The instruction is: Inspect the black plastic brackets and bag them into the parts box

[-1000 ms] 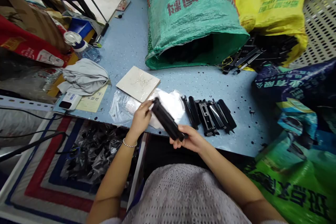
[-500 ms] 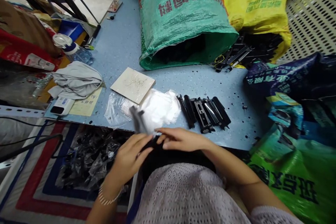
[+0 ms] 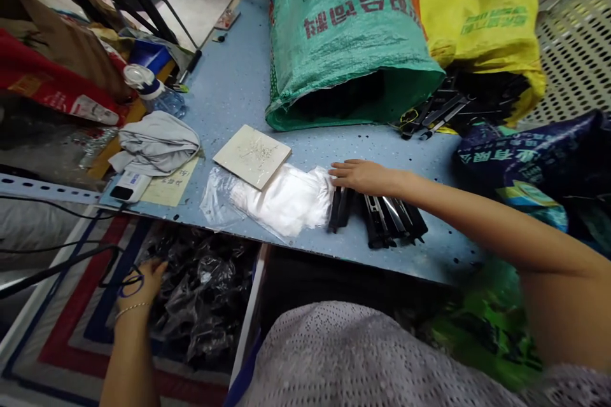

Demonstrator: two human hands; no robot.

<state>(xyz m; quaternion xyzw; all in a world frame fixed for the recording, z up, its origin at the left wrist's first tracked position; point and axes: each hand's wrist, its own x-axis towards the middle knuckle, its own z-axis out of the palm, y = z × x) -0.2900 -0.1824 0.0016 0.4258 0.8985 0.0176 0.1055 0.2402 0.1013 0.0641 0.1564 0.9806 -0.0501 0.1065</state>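
My left hand [image 3: 147,281] is low at the left, over the edge of a heap of black parts in clear plastic bags [image 3: 205,292]. Its fingers look curled, and a thin blue loop [image 3: 131,285] shows against it; what it grips is too small to make out. On the tabletop, my right hand [image 3: 358,177] lies palm down with fingers stretched out, over the upper ends of a row of black metal parts [image 3: 394,219]. Its fingertips reach the edge of a white plastic packet [image 3: 298,200]. A pale square board [image 3: 252,156] overlaps that packet.
A green sack [image 3: 348,32] lies open-mouthed at the back, beside a yellow sack [image 3: 482,13] spilling black parts. At the left are a grey cloth [image 3: 160,143], a bottle [image 3: 160,92] and a white device [image 3: 130,186]. Dark cables hang at the lower left.
My hands were together at the table's front edge around a blurred dark part. The left has moved down-left to the bagged heap; the right has moved up onto the black parts. The view has shifted slightly.
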